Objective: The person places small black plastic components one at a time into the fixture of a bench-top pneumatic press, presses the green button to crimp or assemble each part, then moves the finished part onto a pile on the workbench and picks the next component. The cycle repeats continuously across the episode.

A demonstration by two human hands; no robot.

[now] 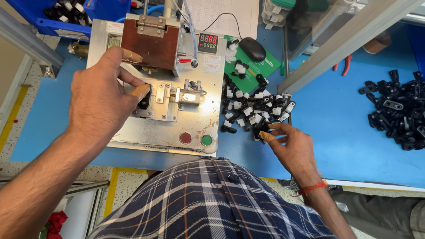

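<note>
blue bin [44,20] holding black-white parts [66,11], press fixture [155,84]

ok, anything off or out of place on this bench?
Mostly tidy. The black-and-white parts lie in a loose heap that spills onto the green mat beside the mouse. Red-handled pliers sit half hidden under the frame bar. No visible damage.

Black computer mouse [252,48], red-handled pliers [345,65], blue bin [31,17], heap of all-black parts [398,108] at right.
</note>
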